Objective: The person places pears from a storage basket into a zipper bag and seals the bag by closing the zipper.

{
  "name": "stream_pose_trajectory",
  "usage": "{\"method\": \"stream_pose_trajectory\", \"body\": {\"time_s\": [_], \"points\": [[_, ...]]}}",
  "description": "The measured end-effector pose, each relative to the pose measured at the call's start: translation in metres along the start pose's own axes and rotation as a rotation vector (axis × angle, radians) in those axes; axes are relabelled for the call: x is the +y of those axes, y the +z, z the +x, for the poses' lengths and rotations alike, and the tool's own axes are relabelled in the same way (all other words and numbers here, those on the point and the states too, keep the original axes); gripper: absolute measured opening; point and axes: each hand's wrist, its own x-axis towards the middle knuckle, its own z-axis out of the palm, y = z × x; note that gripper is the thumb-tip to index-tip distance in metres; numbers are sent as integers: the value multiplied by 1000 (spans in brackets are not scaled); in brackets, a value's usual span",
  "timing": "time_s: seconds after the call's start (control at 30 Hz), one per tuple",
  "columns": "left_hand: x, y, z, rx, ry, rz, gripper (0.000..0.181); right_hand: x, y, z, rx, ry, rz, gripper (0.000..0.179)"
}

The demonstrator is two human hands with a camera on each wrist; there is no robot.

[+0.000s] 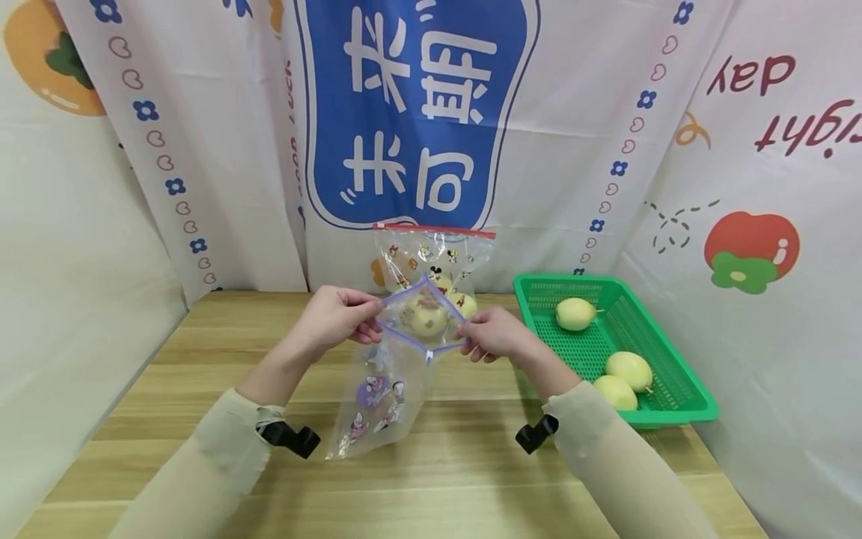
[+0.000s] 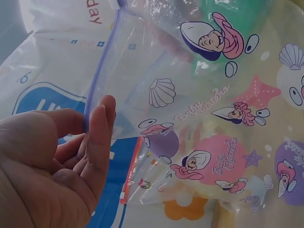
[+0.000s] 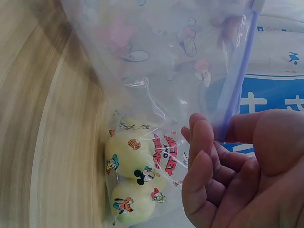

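Observation:
My left hand and right hand pinch opposite ends of the purple-edged mouth of a clear zip bag. The mouth is spread into a diamond, and the printed body of the bag hangs down over the table. In the left wrist view, thumb and fingers grip the purple zip edge; pink and purple cartoon prints cover the plastic. In the right wrist view, the other end of the edge sits between thumb and fingers. Behind it stands a second, red-topped zip bag with several pale yellow pears inside.
To the right, a green plastic basket holds three pale yellow pears. Both bags are at the wooden table. A printed white cloth hangs behind the table, with more cloth on both sides.

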Motion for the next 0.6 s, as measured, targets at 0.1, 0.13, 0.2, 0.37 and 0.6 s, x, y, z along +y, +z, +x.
{"method": "stream_pose_trajectory", "body": {"time_s": [0.1, 0.13, 0.2, 0.37, 0.6], "points": [[-3, 4, 1, -17, -2, -15, 32, -1, 0, 1, -3, 2, -2, 26], [-4, 5, 1, -26, 1, -21, 33, -1, 0, 1, -7, 0, -4, 25], [-6, 7, 1, -33, 2, -35, 33, -1, 0, 1, -17, -3, -14, 25], [-9, 11, 1, -39, 11, -51, 34, -2, -9, -3, -6, -14, -55, 30], [-10, 14, 0, -48, 14, -51, 34, 2, -45, -7, 67, -13, -111, 40]]}}
